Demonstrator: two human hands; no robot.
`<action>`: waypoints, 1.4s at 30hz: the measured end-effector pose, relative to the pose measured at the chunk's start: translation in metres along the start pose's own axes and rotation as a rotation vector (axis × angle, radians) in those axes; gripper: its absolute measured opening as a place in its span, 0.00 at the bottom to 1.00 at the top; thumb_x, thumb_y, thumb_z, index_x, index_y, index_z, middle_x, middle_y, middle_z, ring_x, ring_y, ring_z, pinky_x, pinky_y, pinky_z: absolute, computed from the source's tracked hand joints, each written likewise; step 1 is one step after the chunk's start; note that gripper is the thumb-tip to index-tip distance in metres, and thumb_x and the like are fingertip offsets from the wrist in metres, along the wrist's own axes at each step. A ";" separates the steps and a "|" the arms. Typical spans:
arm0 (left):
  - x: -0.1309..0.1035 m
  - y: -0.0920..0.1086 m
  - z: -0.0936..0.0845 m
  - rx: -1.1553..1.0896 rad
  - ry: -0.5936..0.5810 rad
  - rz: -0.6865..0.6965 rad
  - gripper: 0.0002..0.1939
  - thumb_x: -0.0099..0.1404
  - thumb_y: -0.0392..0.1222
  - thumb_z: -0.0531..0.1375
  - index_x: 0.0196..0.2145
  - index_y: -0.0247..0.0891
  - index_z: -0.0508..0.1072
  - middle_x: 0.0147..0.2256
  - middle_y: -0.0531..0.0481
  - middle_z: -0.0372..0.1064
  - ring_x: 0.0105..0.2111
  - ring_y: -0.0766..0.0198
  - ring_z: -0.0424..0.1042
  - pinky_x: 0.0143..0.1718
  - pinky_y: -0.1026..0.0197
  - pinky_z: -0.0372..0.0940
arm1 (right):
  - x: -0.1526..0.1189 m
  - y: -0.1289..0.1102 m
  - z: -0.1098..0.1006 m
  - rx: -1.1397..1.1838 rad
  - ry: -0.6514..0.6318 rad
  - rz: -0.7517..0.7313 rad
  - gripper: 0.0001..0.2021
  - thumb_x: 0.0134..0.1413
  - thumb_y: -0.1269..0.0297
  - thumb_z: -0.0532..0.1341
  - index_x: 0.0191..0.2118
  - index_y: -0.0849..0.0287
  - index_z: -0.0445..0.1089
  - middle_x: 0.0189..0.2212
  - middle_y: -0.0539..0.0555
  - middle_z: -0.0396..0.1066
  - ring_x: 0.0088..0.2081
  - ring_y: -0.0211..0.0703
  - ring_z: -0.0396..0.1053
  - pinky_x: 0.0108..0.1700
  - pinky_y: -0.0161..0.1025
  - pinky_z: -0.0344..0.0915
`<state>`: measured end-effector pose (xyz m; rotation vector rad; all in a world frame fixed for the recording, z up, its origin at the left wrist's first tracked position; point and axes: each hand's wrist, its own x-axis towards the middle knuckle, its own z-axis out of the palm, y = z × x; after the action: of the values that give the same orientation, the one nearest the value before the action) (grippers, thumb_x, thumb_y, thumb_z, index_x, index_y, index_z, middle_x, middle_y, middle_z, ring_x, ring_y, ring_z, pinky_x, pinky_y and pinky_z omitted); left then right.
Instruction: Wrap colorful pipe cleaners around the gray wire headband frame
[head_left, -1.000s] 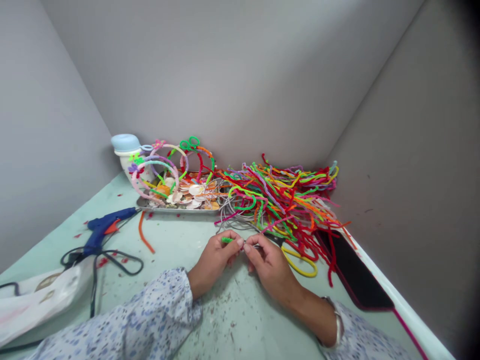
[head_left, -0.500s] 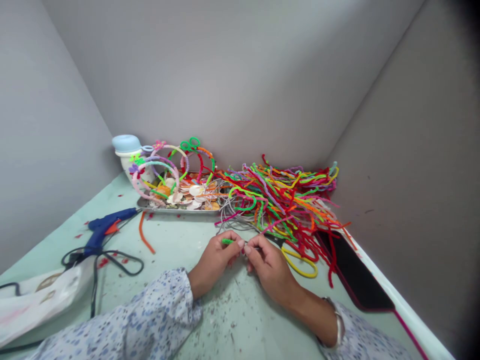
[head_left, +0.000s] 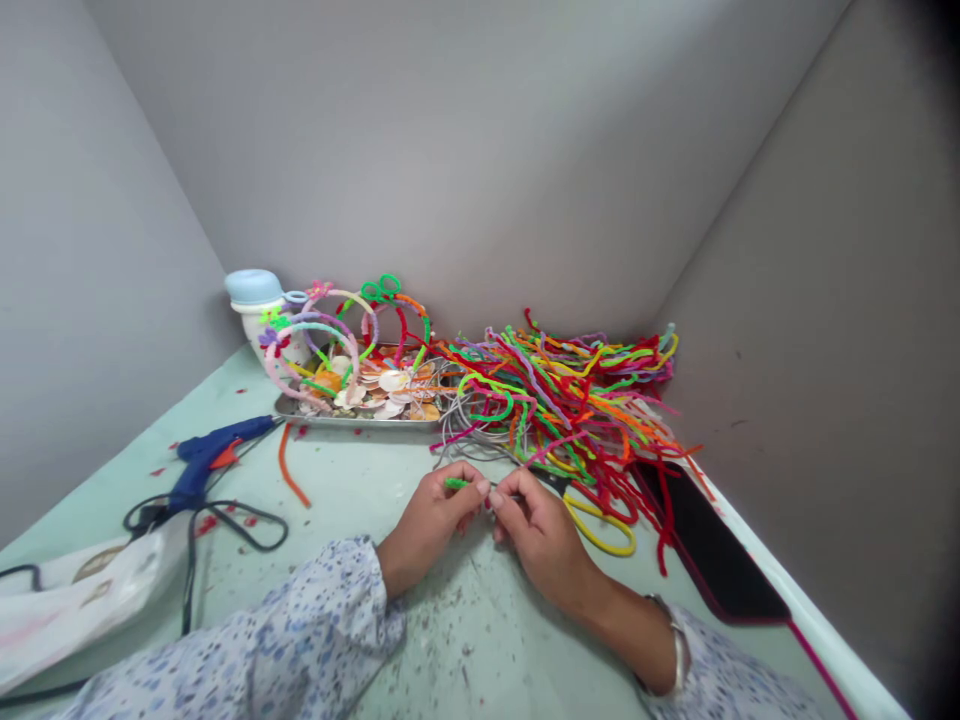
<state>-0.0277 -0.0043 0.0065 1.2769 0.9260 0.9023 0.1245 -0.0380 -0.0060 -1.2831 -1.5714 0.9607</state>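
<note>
Close together over the front of the table, both hands pinch at the same spot. My left hand (head_left: 435,520) is closed on a short green pipe cleaner (head_left: 454,483), whose end pokes out above the fingers. My right hand (head_left: 540,530) has thumb and forefinger pressed together beside the left fingertips; what lies between them is mostly hidden. Just behind the hands spreads a big pile of coloured pipe cleaners (head_left: 555,390), with loops of grey wire (head_left: 487,440) at its left. Yellow-handled scissors (head_left: 607,530) lie right of my right hand.
A metal tray (head_left: 360,422) of shells stands at the back, with decorated headbands (head_left: 352,345) on it. Left are a blue glue gun (head_left: 202,460) with a black cord, a white bag (head_left: 97,600) and a lidded cup (head_left: 255,290). A phone (head_left: 724,550) lies at the right edge.
Both hands stay in almost the same place. The right fingertips have shifted very slightly against the left ones; nothing else has visibly moved.
</note>
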 end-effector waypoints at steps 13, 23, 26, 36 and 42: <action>0.001 0.001 0.001 0.004 0.008 0.014 0.11 0.60 0.45 0.59 0.25 0.36 0.66 0.16 0.58 0.56 0.17 0.72 0.54 0.19 0.67 0.50 | 0.001 -0.001 0.000 -0.004 -0.006 -0.009 0.11 0.63 0.56 0.53 0.33 0.57 0.62 0.21 0.46 0.64 0.23 0.36 0.61 0.26 0.33 0.57; 0.000 0.000 0.001 0.011 0.003 0.035 0.10 0.61 0.44 0.59 0.26 0.35 0.66 0.17 0.59 0.55 0.18 0.72 0.54 0.20 0.68 0.51 | 0.002 -0.001 0.000 0.053 -0.003 -0.001 0.11 0.62 0.57 0.54 0.31 0.57 0.61 0.20 0.45 0.63 0.22 0.36 0.61 0.27 0.33 0.58; 0.000 0.002 0.001 -0.002 0.002 0.041 0.09 0.61 0.43 0.59 0.28 0.35 0.67 0.18 0.59 0.56 0.18 0.72 0.54 0.19 0.68 0.50 | 0.001 -0.001 0.000 0.050 0.001 0.001 0.11 0.62 0.57 0.54 0.30 0.57 0.61 0.19 0.45 0.63 0.22 0.36 0.61 0.26 0.33 0.58; 0.000 0.000 -0.001 0.024 -0.008 0.040 0.10 0.62 0.45 0.59 0.31 0.34 0.71 0.19 0.58 0.57 0.18 0.72 0.54 0.19 0.68 0.50 | 0.001 -0.001 0.001 0.062 0.009 0.004 0.11 0.62 0.58 0.55 0.31 0.57 0.62 0.19 0.45 0.63 0.22 0.36 0.62 0.26 0.33 0.58; 0.001 0.000 0.000 0.018 -0.014 0.054 0.12 0.62 0.46 0.59 0.28 0.34 0.70 0.19 0.57 0.57 0.19 0.71 0.54 0.20 0.67 0.51 | 0.001 0.003 0.004 0.148 0.090 -0.007 0.08 0.59 0.58 0.58 0.35 0.56 0.59 0.26 0.46 0.62 0.24 0.35 0.62 0.25 0.32 0.59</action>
<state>-0.0272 -0.0038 0.0066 1.3279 0.8943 0.9279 0.1211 -0.0363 -0.0099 -1.2009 -1.4087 0.9827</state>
